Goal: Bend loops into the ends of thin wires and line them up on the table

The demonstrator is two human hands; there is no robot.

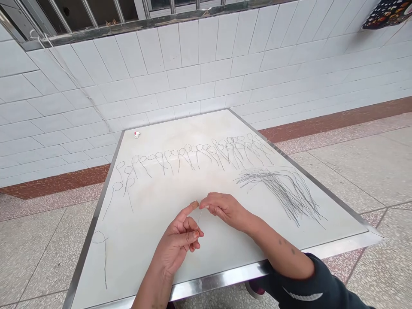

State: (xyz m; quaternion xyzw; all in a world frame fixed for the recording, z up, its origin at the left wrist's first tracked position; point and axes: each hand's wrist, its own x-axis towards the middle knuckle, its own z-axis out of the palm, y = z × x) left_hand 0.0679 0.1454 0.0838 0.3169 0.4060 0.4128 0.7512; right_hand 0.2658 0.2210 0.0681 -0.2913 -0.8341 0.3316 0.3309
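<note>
Near the front middle of the table, my left hand (183, 238) pinches a thin wire (200, 218) between thumb and fingers, its index finger stretched up. My right hand (225, 209) pinches the upper end of that wire, its fingertips close to my left index fingertip. A bundle of loose dark wires (286, 189) lies to the right. Wires with looped ends (196, 150) form a row across the middle of the table. One more looped wire (105, 257) lies alone at the front left.
The white table (154, 257) has a metal edge. A small white and red object (137, 134) sits at its back left corner. Behind stands a tiled wall (183, 73) with a barred window. A patterned cloth item (386, 13) hangs at the upper right.
</note>
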